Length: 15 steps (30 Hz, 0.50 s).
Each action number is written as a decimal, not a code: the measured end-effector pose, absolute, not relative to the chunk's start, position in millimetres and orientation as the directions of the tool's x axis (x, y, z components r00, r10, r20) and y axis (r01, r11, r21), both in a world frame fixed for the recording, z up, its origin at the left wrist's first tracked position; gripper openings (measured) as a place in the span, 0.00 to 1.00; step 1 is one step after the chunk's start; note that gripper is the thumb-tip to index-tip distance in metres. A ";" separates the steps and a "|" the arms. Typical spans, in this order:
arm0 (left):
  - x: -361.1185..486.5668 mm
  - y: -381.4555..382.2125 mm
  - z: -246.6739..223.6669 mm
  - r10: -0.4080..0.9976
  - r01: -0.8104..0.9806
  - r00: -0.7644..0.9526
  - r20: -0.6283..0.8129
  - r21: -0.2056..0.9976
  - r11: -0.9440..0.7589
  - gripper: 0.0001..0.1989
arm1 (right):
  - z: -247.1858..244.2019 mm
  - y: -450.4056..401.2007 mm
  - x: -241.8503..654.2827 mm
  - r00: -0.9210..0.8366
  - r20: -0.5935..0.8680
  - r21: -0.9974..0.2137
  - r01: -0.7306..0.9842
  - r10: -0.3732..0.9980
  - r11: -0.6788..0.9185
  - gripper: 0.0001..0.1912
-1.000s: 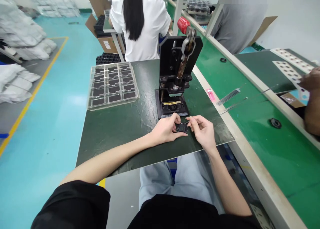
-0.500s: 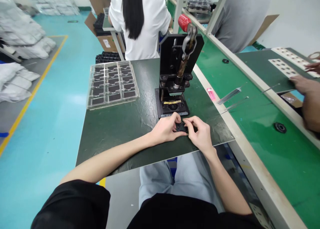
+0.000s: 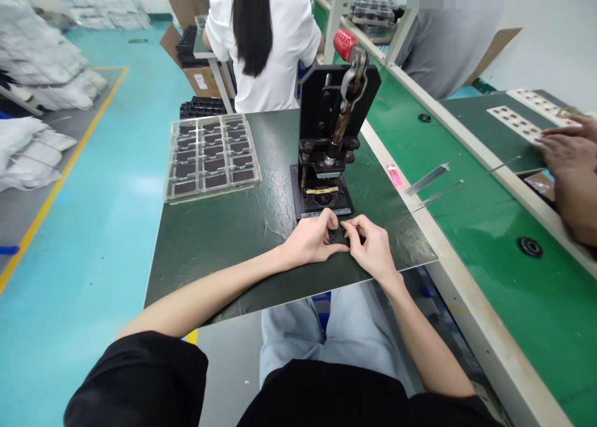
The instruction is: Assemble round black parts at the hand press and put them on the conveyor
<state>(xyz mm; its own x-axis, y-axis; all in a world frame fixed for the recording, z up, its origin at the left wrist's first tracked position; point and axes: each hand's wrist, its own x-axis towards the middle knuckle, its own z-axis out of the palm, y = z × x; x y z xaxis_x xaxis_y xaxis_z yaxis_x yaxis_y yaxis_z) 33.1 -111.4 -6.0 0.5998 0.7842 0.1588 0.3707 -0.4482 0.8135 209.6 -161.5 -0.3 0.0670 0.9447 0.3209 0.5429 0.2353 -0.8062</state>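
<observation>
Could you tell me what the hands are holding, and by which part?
The left hand and right hand pinch a small black part by its edges; most of it is hidden, so its kind cannot be told.

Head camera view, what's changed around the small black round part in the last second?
The right hand has moved left, closing onto the small black round part beside the left hand, so both now hold it. At far right, a co-worker's hands have moved up to the white perforated sheet. The black hand press and clear tray stayed put.
</observation>
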 end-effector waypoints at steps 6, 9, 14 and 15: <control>33.4 -111.1 -6.6 0.792 0.386 0.587 0.170 0.801 -0.458 0.32 | -0.7 -166.8 222.7 0.520 0.393 -0.903 0.372 0.758 0.212 0.19; 33.0 -110.7 -7.2 0.790 0.390 0.592 0.161 0.800 -0.456 0.34 | 4.0 -177.5 226.9 0.299 0.566 -0.722 0.630 0.768 0.287 0.13; 30.5 -111.4 -5.3 0.747 0.431 0.618 0.245 0.689 -0.583 0.36 | 7.1 -185.3 228.4 -0.007 0.573 -0.587 0.695 0.820 0.416 0.13; 29.7 -112.6 -4.4 0.716 0.430 0.627 0.307 0.630 -0.647 0.34 | 6.3 -184.7 228.9 -0.017 0.539 -0.609 0.682 0.842 0.404 0.13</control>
